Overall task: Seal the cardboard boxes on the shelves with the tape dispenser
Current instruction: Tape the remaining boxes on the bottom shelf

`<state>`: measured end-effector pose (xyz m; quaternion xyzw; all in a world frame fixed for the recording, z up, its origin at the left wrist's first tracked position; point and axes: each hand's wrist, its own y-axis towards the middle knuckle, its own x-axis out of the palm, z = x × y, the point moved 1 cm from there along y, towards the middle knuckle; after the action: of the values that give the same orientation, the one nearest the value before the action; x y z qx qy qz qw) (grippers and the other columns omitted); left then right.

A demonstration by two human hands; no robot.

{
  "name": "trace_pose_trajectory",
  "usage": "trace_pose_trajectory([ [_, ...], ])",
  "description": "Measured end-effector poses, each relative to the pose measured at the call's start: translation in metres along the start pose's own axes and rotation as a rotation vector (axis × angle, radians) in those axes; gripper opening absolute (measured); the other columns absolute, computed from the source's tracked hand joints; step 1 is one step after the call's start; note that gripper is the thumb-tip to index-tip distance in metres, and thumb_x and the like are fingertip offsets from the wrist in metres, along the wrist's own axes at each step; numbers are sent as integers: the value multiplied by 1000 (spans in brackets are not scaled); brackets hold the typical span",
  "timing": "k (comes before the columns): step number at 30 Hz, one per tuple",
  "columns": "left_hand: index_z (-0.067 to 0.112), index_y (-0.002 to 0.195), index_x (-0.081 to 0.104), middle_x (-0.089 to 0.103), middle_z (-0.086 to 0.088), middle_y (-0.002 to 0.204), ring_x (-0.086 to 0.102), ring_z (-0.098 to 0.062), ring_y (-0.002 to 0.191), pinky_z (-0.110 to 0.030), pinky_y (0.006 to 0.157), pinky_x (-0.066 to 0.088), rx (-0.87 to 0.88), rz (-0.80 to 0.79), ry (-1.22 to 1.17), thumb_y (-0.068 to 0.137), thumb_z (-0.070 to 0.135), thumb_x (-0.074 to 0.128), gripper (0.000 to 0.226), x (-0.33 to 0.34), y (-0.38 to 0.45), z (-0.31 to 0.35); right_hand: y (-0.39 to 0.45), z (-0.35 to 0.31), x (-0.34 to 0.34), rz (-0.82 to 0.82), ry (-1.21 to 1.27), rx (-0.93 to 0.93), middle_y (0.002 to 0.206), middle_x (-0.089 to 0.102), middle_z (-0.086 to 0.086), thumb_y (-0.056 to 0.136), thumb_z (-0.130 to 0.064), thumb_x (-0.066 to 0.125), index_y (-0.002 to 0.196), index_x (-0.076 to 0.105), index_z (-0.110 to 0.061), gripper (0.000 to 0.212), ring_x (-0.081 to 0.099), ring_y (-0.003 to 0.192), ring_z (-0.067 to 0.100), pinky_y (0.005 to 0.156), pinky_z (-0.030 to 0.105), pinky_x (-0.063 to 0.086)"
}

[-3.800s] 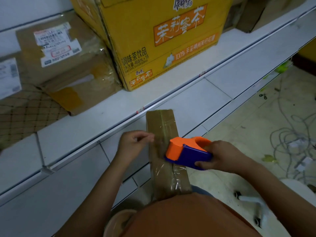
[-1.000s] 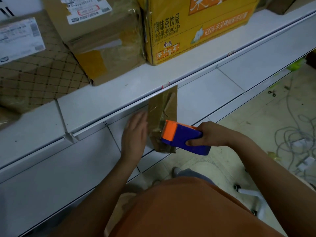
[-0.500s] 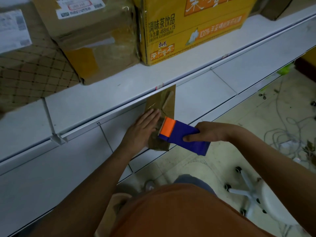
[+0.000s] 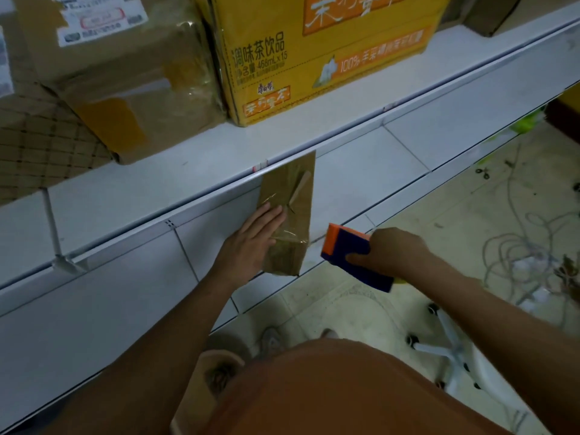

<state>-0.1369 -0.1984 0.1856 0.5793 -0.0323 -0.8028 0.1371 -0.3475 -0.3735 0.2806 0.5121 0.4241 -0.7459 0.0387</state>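
Observation:
A narrow brown cardboard box point(image 4: 298, 196) lies on the lower white shelf point(image 4: 361, 180), its far end under the upper shelf's edge, shiny clear tape over its near part. My left hand point(image 4: 251, 243) lies flat on the box's left side with straight fingers pressing the tape. My right hand point(image 4: 389, 252) grips the blue and orange tape dispenser point(image 4: 348, 252), which hovers just to the right of the box, apart from it.
On the upper shelf point(image 4: 188, 171) stand a yellow drinks carton point(image 4: 314, 58), a taped brown box point(image 4: 125, 83) and a brown patterned parcel point(image 4: 40, 146). The floor at the right holds loose cables point(image 4: 518, 252) and a white wheeled stool base point(image 4: 445, 343).
The dispenser has drawn away from the box to the right and a little down. My left hand stays flat on the box, smoothing the tape.

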Motion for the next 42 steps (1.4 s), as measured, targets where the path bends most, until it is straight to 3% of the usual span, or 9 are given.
trace_pose_trajectory([
  [4,18,154,38,32,8,161,22,-11,151,-22,100,46,-56,57,-59,104,28,31,51,-4,-8,-7,44,-4,51,219,-37,74,63,47,-2,97,-44,48,85,51,-24,23,46,53,17,52,23,33],
  [7,18,154,36,30,8,161,20,-10,151,-28,110,41,-109,76,-91,107,30,27,50,-13,-13,-24,52,22,60,43,50,109,69,48,0,91,-62,50,85,50,-18,44,53,65,19,59,28,43],
  [10,14,152,38,34,2,160,22,-14,151,-41,118,35,-129,75,-107,102,29,35,53,-9,-13,-23,52,24,63,65,116,123,69,50,1,90,-67,48,74,48,-16,54,52,62,18,56,27,41],
  [16,14,144,38,37,-7,147,31,-27,140,-50,111,35,-388,-73,45,81,77,43,89,-13,12,10,46,12,70,111,256,106,70,52,1,90,-67,49,85,53,-13,54,58,67,20,57,29,44],
  [21,14,131,33,29,-10,137,30,-31,126,-47,95,44,-542,-174,80,74,76,58,87,-20,47,44,41,12,68,157,286,102,69,53,1,90,-69,47,80,52,-14,55,60,66,20,55,27,44],
  [27,15,153,-26,-27,-19,159,3,-45,147,-58,113,22,-946,-412,-13,63,67,82,149,-18,75,43,33,20,67,213,270,86,68,53,1,89,-71,45,77,52,-15,57,60,64,20,54,27,43],
  [30,22,151,-32,-26,-23,159,4,-50,146,-60,115,17,-1100,-521,-92,59,64,85,154,-23,91,38,28,28,69,218,282,84,67,54,1,89,-71,44,73,50,-15,58,58,61,19,51,26,40],
  [35,28,153,-25,5,-24,155,22,-45,137,-56,110,24,-1057,-412,-55,62,63,83,145,-23,78,47,28,42,75,221,454,121,62,53,2,90,-69,46,66,48,-15,59,53,54,16,50,26,40],
  [42,34,151,-30,14,-13,153,25,-35,134,-51,111,22,-580,-286,-37,60,72,79,147,-22,11,73,35,79,76,246,1396,278,89,66,17,87,-56,63,85,61,-3,53,61,77,26,62,31,46],
])
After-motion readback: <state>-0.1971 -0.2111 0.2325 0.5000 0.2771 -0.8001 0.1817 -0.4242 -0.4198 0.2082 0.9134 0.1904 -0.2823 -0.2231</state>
